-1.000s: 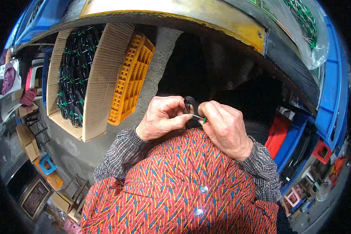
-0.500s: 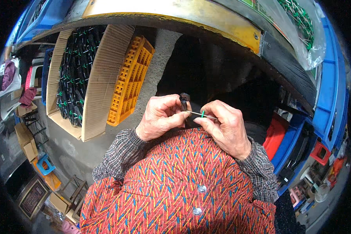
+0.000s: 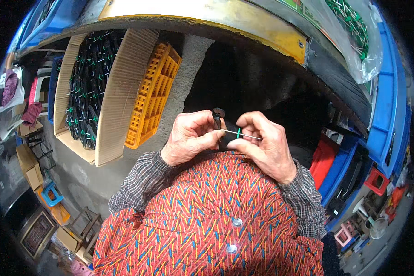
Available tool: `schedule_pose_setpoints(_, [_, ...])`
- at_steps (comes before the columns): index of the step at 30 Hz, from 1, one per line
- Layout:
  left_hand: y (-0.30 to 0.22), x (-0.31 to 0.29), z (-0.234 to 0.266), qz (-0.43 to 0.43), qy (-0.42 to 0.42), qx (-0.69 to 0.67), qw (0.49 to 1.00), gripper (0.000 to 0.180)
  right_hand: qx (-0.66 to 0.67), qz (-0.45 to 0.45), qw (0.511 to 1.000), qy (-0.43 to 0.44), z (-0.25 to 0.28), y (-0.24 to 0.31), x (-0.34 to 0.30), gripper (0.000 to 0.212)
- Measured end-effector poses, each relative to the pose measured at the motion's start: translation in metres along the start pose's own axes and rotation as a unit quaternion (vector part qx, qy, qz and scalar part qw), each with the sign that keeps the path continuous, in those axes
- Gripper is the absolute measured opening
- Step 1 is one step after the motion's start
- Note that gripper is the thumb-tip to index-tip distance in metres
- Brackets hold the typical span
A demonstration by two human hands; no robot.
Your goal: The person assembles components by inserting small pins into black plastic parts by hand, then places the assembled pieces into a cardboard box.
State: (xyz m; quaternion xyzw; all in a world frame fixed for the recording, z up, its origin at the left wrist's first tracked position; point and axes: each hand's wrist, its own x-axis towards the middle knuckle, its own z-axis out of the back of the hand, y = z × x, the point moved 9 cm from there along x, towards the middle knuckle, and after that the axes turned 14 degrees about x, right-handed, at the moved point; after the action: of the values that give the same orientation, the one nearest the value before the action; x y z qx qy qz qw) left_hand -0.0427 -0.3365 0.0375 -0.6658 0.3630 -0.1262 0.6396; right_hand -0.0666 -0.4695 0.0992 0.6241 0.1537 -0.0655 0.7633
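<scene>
The lower part of the black piece is covered by the left hand, and its exact kind is too small to tell. Where the thin metal rod reaches the left thumb, its end cannot be seen, so one cannot say whether it sits inside the piece. Some fingers of the right hand are partly hidden by others. The upper edge cuts the transparent bag; the lower edge cuts the patterned garment. Under the bench, darkness hides all detail.
</scene>
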Motion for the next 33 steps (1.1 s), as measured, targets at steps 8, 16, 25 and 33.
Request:
schedule_pose_setpoints(8, [-0.004,0.001,0.001,0.002,-0.007,0.055,0.998,0.007,-0.022,0.062,0.997,-0.028,0.0,0.01,0.0,0.019])
schedule_pose_setpoints(16, [-0.005,0.002,0.001,-0.014,-0.017,0.051,0.998,0.007,0.014,0.03,0.999,-0.025,-0.003,0.002,0.004,0.024])
schedule_pose_setpoints(25, [-0.008,0.003,0.002,-0.025,-0.025,0.078,0.996,0.007,0.022,0.038,0.999,-0.032,0.003,0.002,-0.001,0.017])
schedule_pose_setpoints(33, [-0.01,0.004,-0.002,-0.035,-0.023,0.096,0.995,0.007,0.001,0.048,0.998,-0.028,-0.001,-0.001,0.003,0.029])
